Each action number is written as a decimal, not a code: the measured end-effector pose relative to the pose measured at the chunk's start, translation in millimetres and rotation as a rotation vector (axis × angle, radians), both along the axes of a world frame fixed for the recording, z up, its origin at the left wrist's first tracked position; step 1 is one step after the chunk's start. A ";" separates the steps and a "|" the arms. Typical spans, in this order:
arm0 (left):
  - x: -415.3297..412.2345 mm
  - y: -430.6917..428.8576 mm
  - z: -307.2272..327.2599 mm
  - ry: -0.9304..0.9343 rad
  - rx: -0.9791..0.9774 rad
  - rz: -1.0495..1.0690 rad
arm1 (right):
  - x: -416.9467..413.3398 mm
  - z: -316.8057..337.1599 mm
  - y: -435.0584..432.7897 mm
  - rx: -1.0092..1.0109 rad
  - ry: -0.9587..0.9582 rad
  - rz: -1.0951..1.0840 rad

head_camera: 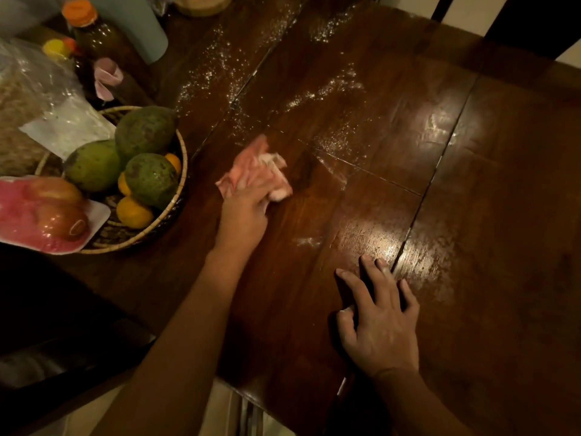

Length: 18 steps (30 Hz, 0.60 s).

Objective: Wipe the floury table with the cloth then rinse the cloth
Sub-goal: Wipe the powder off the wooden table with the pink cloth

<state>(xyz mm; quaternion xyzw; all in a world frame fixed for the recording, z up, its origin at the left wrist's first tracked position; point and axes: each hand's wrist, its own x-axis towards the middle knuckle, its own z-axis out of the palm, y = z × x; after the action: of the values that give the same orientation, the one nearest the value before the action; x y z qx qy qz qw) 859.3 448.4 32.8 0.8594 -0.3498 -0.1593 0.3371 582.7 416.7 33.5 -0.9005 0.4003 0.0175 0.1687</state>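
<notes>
Dark wooden table [393, 146], dusted with flour [220, 70] far from the viewer. A crumpled pink cloth [261, 171] is pressed mid-table under the closed left hand [245, 212]; the right hand [380, 322] is laid flat, fingers spread. Flour could be swept into the plank gaps or towards the fruit basket [176, 215].

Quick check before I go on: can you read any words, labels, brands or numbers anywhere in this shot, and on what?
None can be read.
Apple in the pink tray: small oval sticker, too blurred to read.
Orange-capped bottle: no legible label.
Clear bag by the basket: a pale label, nothing legible.
Cloth under the left hand and table: no print visible.
</notes>
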 end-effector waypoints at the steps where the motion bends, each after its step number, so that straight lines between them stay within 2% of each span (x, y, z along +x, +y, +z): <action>1: 1.4 -21.1 -2.3 -0.041 0.018 -0.001 | -0.5 -0.1 0.2 -0.001 -0.001 0.001; 4: -14.0 -80.3 -1.7 -0.106 0.112 -0.150 | 1.6 -0.7 1.5 -0.009 -0.006 -0.008; 6: -36.6 -97.6 5.2 -0.061 0.110 -0.329 | 2.7 -1.2 1.5 -0.016 -0.007 -0.016; 9: -54.9 -71.9 11.8 0.012 0.067 -0.640 | 2.2 -1.2 1.7 -0.036 -0.019 -0.019; 11: -45.3 -36.1 10.2 0.108 0.055 -0.690 | 2.5 -1.4 1.8 -0.043 -0.037 -0.020; 13: -24.0 -0.9 6.1 0.127 0.016 -0.580 | 3.3 -1.5 1.1 -0.038 -0.043 -0.019; 16: 4.1 28.6 3.3 0.043 -0.060 -0.143 | 2.0 -1.1 0.3 -0.023 -0.039 -0.018; 18: 3.9 15.9 8.2 0.025 -0.028 0.117 | 0.6 -1.2 -0.2 -0.013 -0.045 -0.028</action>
<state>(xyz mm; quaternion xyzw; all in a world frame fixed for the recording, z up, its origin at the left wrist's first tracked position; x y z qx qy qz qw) 863.2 464.3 41.1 0.8716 -0.2969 -0.1451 0.3622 583.3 416.6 32.4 -0.8960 0.4092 -0.0077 0.1722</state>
